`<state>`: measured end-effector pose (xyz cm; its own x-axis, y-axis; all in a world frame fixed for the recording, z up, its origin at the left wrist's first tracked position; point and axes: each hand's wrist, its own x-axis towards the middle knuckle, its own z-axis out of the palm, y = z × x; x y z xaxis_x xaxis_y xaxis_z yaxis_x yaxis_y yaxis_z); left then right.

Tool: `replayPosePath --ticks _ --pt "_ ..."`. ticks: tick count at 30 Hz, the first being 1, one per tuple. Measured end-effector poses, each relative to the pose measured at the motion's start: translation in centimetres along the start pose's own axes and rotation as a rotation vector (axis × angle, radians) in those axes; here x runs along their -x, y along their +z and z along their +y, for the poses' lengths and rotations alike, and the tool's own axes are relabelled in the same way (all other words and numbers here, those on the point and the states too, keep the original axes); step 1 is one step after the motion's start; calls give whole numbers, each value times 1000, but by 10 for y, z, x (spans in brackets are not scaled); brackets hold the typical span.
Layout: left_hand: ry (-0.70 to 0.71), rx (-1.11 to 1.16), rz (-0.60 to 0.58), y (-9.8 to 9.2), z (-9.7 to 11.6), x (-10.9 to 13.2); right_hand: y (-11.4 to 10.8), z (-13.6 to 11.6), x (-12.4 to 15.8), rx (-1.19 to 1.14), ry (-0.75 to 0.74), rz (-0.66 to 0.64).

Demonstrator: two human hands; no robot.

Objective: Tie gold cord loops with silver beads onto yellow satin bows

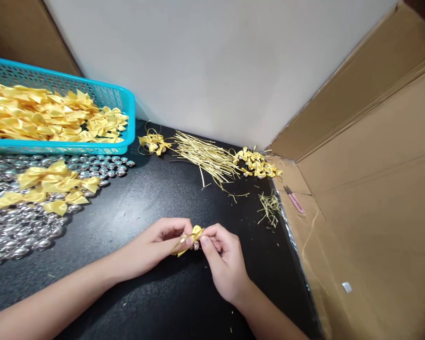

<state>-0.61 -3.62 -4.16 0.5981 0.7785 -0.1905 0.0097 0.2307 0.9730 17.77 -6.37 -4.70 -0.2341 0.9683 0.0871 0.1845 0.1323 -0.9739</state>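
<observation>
Near the middle of the black table, my left hand [166, 243] pinches a yellow bow [197, 230] between thumb and fingers. A loop of gold cord lies across its fingertips. Just under the bow hangs a small silver bead [196, 245], between the two hands. My right hand [225, 252] is closed in a pinch at the bow's right side; what its fingertips grip is too small to make out. Beyond the hands lie gold cord pieces [208, 156], with bows with beads [257, 162] to their right and another small group [154, 142] to their left.
A blue basket [129, 118] of yellow bows stands at the back left. Silver beads [24, 231] spread before it, with loose bows [53, 184] on top. Cord scraps [269, 207] lie near the table's right edge, beside pink snips [295, 200] on cardboard. A white wall [191, 61] rises behind.
</observation>
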Motion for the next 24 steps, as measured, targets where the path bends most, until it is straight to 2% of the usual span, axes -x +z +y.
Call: replayPosePath --ticks 14,24 --pt "2 16 -18 1 -1 0 1 1 0 -73 66 -36" --pt "-11 10 -22 -3 -6 -2 5 8 -7 -509 192 -84"
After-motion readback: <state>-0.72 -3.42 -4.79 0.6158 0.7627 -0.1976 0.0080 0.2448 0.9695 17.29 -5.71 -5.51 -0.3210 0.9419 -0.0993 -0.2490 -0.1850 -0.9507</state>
